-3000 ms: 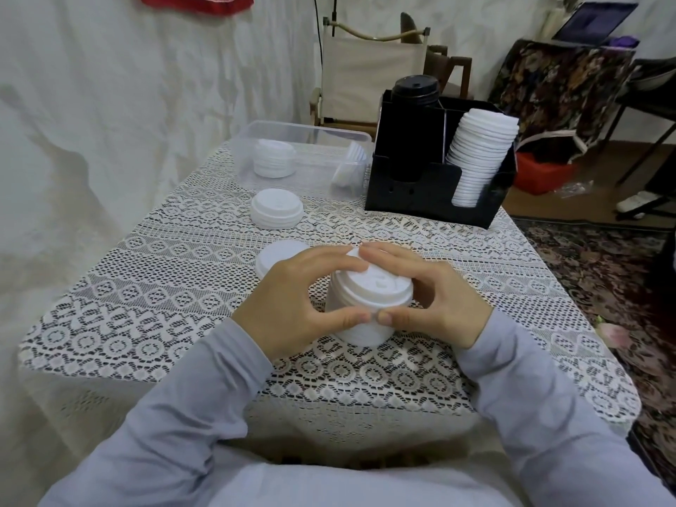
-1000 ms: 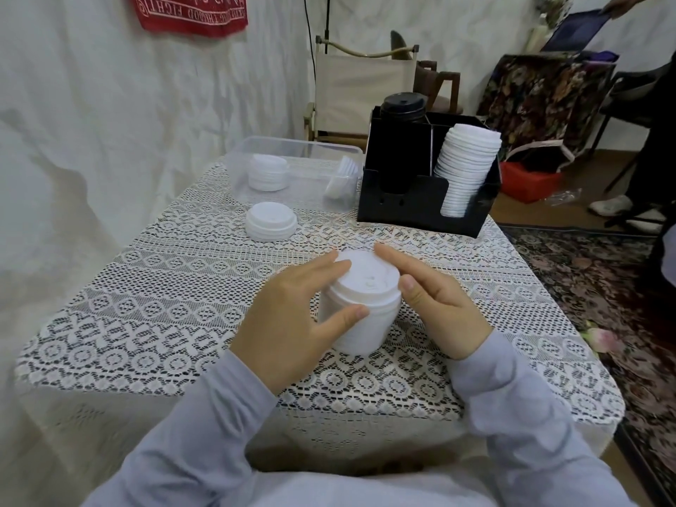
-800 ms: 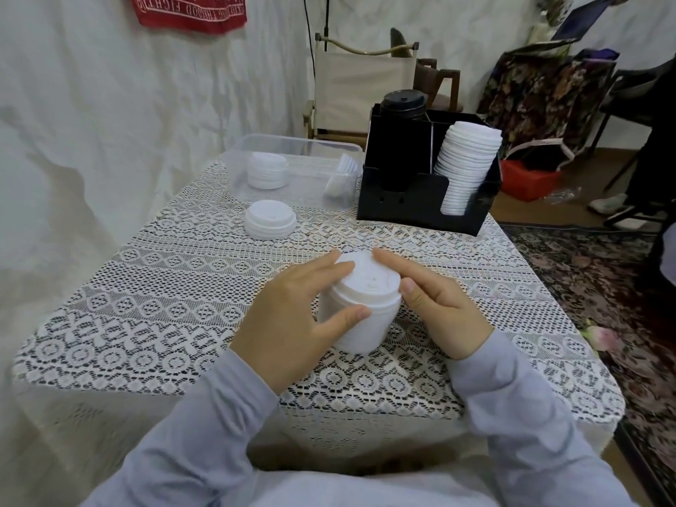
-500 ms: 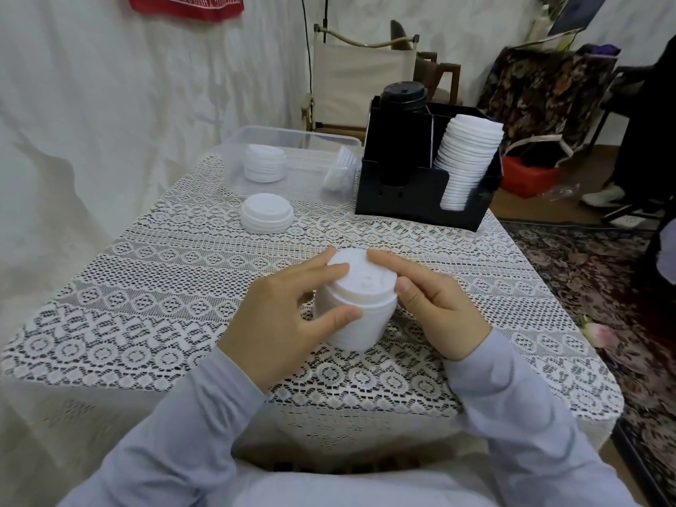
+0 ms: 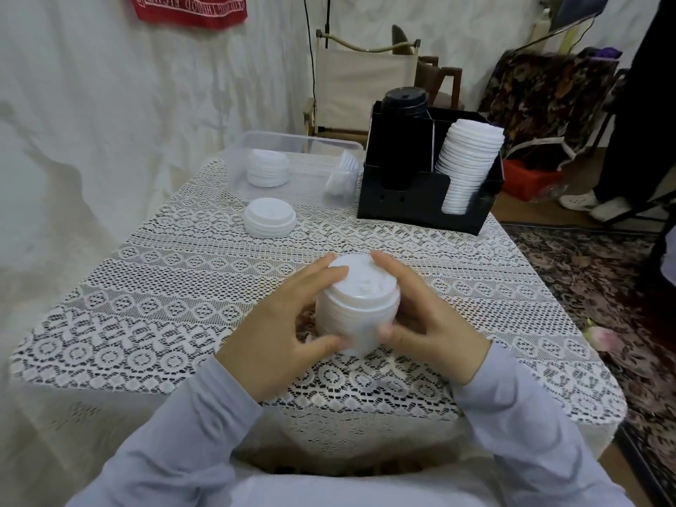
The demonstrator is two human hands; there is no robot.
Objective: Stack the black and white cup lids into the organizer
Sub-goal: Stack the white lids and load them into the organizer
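Right now your left hand and right hand cup the stack of white lids near the front of the worktop — fingers curled round its sides, thumbs low at its base. It stands upright, long axis vertical, tops facing up. Behind it, the black organizer holds black lids on the left and a leaning white column on the right. Only the red banner carries writing — white letters, cropped, probably not readable.
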